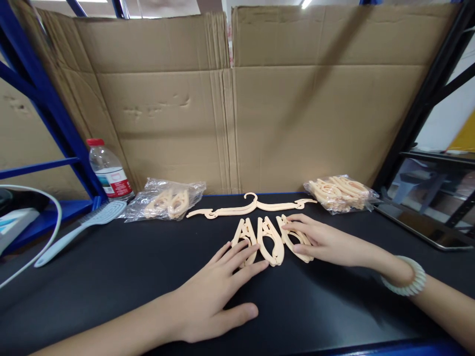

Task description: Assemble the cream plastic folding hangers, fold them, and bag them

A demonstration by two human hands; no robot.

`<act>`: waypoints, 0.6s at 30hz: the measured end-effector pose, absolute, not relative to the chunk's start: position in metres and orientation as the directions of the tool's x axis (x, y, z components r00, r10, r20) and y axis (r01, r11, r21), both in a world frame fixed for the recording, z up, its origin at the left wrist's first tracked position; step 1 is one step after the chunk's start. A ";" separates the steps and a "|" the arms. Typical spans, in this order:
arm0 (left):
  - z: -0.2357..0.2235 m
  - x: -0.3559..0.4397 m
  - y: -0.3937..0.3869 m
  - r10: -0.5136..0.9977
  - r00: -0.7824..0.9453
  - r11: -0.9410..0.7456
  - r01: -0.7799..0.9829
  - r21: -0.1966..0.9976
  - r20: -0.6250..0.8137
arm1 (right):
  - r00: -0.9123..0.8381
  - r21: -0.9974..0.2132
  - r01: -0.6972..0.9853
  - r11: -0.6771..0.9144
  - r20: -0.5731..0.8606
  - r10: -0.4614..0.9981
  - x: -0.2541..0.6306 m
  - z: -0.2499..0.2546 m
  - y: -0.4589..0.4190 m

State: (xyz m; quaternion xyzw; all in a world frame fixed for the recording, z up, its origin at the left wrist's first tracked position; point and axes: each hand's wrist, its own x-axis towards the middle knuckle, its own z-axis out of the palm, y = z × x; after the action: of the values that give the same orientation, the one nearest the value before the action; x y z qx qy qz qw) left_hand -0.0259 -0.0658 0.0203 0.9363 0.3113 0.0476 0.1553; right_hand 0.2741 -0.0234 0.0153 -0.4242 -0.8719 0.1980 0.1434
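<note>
Three cream folding hangers lie folded in a row on the black table: a left one [252,257], a middle one [272,259] and a right one [281,228]. My left hand [213,291] rests palm down with fingers spread, its fingertips on the left folded hanger and its thumb out over the table. My right hand [322,240] lies over the right folded hanger, fingers stretched and touching it, partly covering it. Behind the row, an unfolded cream hanger [237,209] lies flat, its hook pointing away from me.
Clear plastic bags of folded hangers lie at the back left [163,200] and back right [339,193]. Further left are a red-capped bottle [109,170], a pale blue hairbrush [81,227] and a white cable [57,217]. A dark flat device [423,225] lies right. Cardboard [315,123] walls the back.
</note>
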 end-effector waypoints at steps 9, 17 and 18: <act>0.017 -0.028 -0.063 0.596 0.803 -0.772 0.568 0.286 0.016 | -0.643 -0.366 0.691 0.623 0.083 0.761 0.267 0.017 -0.033; 0.014 -0.031 -0.057 0.619 0.784 -0.764 0.591 0.258 0.039 | -0.660 -0.354 0.672 0.650 0.109 0.743 0.264 0.015 -0.031; 0.014 -0.031 -0.057 0.621 0.783 -0.762 0.594 0.258 0.034 | -0.663 -0.360 0.669 0.651 0.107 0.741 0.264 0.015 -0.031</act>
State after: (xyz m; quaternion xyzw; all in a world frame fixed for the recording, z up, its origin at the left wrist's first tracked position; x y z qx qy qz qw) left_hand -0.0308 -0.0568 0.0144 0.9368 0.3242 0.0588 0.1173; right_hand 0.2642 -0.0315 0.0153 -0.3915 -0.9001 0.1464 0.1233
